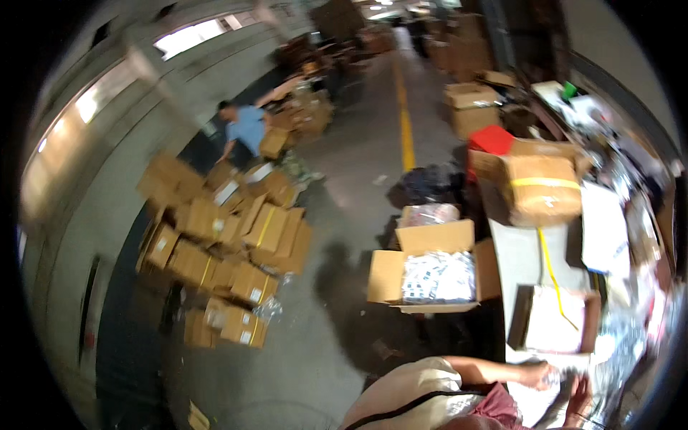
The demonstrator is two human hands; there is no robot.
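Observation:
My left hand (537,374) is at the near edge of the table (529,259), its fingers closed on a crumpled clear plastic piece (552,377); blur hides what kind it is. Beside it on the right, my right hand (579,398) has its fingers stretched out, with nothing visible in them. Just beyond both hands lies a shallow open carton (589,322) with a white inside and a yellow strap (548,269) trailing into it. To the left of the table stands an open carton (387,276) filled with small silvery-white packets (438,277).
A taped carton (545,190) sits farther along the table, near a red box (491,140). Clear plastic wrapping (620,344) covers the table's right side. Cartons (247,233) pile up on the left floor, where another person (246,129) stands. A yellow line (403,107) runs down the aisle.

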